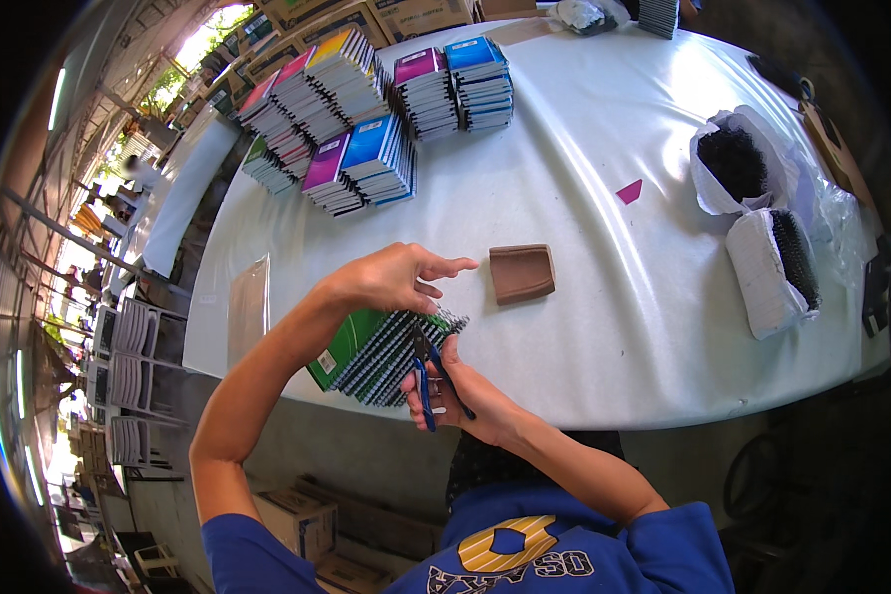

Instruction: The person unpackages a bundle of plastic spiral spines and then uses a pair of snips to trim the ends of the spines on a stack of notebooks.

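A fanned stack of green-covered spiral notebooks (350,343) lies at the table's near edge, its black coil bindings toward the right. My right hand (475,401) is closed around the blue handles of a pair of pliers (424,388). The pliers' dark jaws point up against the coil ends of the stack. Over the stack's far side reaches my left hand (396,279), its index finger stretched to the right and the others partly bent. I see nothing held in it. Right of it sits a small brown block-like piece (522,274).
Stacks of purple and blue notebooks (366,148) stand at the far left. Black coils in white wrapping (738,163) and a second white bundle (757,272) lie at the right. A pink scrap (630,191) and a clear plastic sleeve (249,309) lie on the white-covered table (584,356).
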### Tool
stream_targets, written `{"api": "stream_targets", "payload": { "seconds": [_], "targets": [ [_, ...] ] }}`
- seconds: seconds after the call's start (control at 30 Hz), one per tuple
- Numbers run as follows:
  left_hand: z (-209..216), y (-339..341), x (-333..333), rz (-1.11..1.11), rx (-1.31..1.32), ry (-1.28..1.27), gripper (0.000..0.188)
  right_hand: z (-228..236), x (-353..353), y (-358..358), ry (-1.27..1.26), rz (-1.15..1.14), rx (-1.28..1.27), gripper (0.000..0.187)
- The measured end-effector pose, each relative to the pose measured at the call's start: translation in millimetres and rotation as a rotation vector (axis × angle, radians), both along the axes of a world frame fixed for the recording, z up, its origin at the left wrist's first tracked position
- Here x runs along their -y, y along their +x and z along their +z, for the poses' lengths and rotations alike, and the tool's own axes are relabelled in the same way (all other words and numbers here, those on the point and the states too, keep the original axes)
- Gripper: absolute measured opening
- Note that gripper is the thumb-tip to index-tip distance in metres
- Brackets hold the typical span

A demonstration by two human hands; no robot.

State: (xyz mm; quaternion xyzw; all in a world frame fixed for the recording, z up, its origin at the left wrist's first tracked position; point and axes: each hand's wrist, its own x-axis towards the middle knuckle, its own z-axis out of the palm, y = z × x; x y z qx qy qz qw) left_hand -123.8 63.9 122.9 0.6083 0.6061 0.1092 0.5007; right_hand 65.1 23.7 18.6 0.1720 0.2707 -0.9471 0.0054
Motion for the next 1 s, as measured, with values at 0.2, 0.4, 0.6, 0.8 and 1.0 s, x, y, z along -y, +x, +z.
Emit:
{"api": "stream_targets", "payload": {
  "seconds": [0.2, 0.4, 0.6, 0.8, 1.0],
  "targets": [
    [5.1, 6.8, -5.1, -0.022, -0.055, 0.012, 0.067, -10.4, -8.0, 5.8, -0.003, -0.002, -0.102, 0.082],
    [-0.9, -0.1, -4.9, -0.022, -0.022, 0.020, 0.068, 1.2, -8.2, 5.5, -0.017, 0.016, -0.057, 0.079],
    [2.8, 8.1, -6.8, -0.075, -0.120, 0.026, 0.074, -10.1, -16.4, -1.6, -0.190, 0.082, -0.125, 0.074],
    [1.6, 13.6, -8.4, -0.200, -0.405, 0.013, 0.080, -0.3, -3.0, 3.2, 0.012, -0.053, 0.038, 0.079],
    [0.4, 12.9, -10.8, -0.175, -0.348, -0.011, 0.080, -16.5, -16.8, 1.4, 0.005, 0.010, -0.109, 0.082]
  ]
}}
